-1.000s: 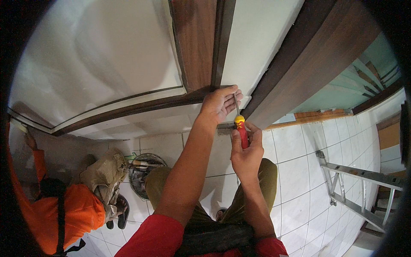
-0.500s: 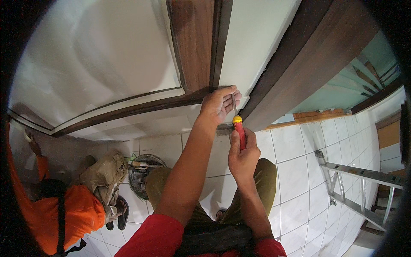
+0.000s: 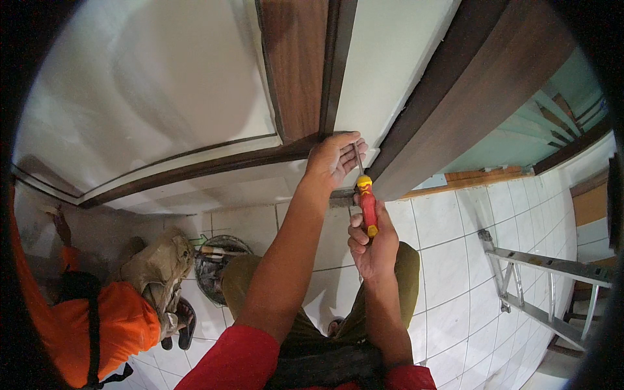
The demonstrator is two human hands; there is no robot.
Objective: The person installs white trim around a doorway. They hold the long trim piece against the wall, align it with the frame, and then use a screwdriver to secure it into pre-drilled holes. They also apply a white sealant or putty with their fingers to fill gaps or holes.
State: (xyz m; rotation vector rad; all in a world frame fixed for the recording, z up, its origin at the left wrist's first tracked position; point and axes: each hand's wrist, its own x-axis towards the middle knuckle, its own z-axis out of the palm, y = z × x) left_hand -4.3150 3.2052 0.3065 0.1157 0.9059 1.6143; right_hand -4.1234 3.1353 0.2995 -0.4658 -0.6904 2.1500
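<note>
A screwdriver (image 3: pixel 368 211) with a red and yellow handle and a thin metal shaft points away from me, its tip at the lower part of a white door-frame panel (image 3: pixel 383 58). My right hand (image 3: pixel 376 242) is closed around the handle, palm turned up, with the yellow butt end showing. My left hand (image 3: pixel 335 159) reaches to the panel, thumb stretched out and fingers curled about the shaft near the tip. What the tip touches is hidden by the left fingers. Dark brown wooden trim (image 3: pixel 294 71) stands left of the panel, and a wide brown wooden jamb (image 3: pixel 474 97) stands right.
On the left, a person in orange (image 3: pixel 123 318) crouches near the wall. A round black bucket (image 3: pixel 211 286) with tools stands between that person and my knee. An aluminium ladder (image 3: pixel 552 260) is at the right on white floor tiles (image 3: pixel 448 257).
My right hand has turned on the handle, so its palm and curled fingers face up and the yellow butt end shows. The left hand has barely moved.
</note>
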